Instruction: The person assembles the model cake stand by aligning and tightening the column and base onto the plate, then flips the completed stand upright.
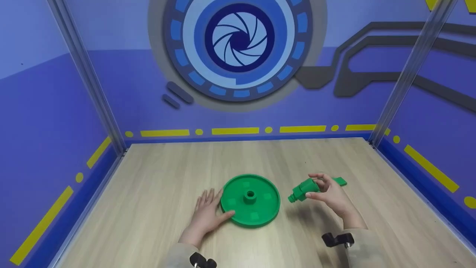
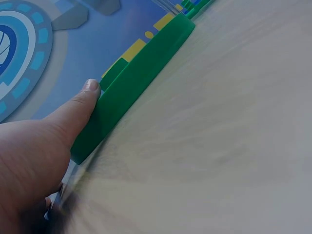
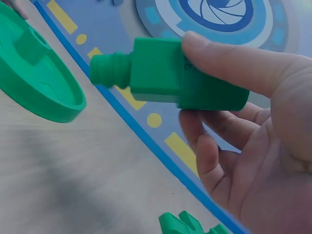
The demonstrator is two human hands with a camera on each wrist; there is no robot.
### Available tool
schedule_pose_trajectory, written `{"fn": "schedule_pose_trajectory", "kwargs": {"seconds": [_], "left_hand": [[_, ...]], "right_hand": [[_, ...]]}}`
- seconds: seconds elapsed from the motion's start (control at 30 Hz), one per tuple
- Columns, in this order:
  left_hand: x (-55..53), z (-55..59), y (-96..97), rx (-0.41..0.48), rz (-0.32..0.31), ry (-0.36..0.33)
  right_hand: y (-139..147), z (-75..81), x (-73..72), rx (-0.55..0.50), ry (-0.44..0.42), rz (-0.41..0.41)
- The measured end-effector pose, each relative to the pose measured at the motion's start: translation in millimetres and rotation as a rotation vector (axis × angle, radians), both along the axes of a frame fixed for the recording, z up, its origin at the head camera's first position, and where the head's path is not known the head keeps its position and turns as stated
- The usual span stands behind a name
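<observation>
A round green tray-like disc (image 1: 238,212) with a raised rim and a hollow hub in its middle lies on the table. My left hand (image 1: 208,214) rests at its left side, fingers fairly straight against the rim. Its thumb (image 2: 80,105) lies against the rim in the left wrist view. To the right of the disc, my right hand (image 1: 334,197) pinches a green stepped plug with a threaded end (image 3: 156,70) between thumb and fingers. The plug is held above the table, nearly level, its threaded end pointing left toward the disc without touching it.
Behind the right hand lies another green piece (image 1: 340,181), partly hidden; the right wrist view shows part of a green piece (image 3: 180,224) low down. The wooden table (image 1: 178,167) is walled by blue printed panels, with metal posts (image 1: 87,78) at the corners.
</observation>
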State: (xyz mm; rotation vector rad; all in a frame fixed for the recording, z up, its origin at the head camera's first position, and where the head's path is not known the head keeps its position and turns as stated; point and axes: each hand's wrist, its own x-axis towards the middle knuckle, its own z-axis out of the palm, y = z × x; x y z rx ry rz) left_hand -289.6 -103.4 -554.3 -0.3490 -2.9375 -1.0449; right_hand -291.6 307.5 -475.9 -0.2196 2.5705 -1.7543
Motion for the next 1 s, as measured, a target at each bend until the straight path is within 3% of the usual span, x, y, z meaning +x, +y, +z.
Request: {"fn": "schedule_pose_trajectory", "kwargs": {"seconds": [0.57,1.0], "left_hand": [[1.1,-0.1,-0.1,-0.003,-0.002,-0.007],[1.4,1.9,0.4,-0.007,0.0,0.003]], "right_hand": [[-44,-14.2,-6.8,-0.169,0.118,-0.033],[-98,-13.9,-25.1,-0.322,0.122,-0.115]]}}
